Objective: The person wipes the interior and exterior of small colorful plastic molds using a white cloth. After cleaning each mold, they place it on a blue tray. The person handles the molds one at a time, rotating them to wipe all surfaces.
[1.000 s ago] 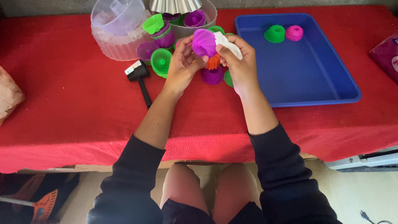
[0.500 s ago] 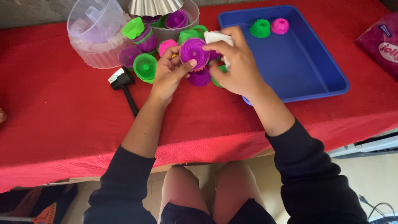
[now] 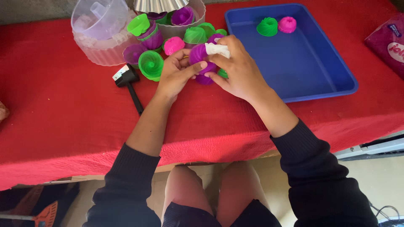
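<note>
My left hand (image 3: 176, 75) grips a small purple fluted mould (image 3: 198, 54) held just above the red tablecloth (image 3: 63, 113). Against that mould my right hand (image 3: 237, 69) presses a white cloth (image 3: 217, 49). Around both hands lie several loose green, pink and purple moulds, among them a green one (image 3: 151, 64) and a pink one (image 3: 173, 45). A blue tray (image 3: 320, 71) to the right holds a green mould (image 3: 267, 27) and a pink mould (image 3: 287, 24).
A clear plastic ring-shaped container (image 3: 101, 29) stands at the back left. Behind the hands a clear bowl (image 3: 185, 21) holds more moulds under a metal fluted pan (image 3: 160, 5). A black-handled tool (image 3: 128, 82) lies left of my hands. A purple packet (image 3: 389, 42) sits far right.
My hands and the purple mould have come down closer to the cloth. The white cloth has shifted across the mould's top. The view has tilted slightly.
</note>
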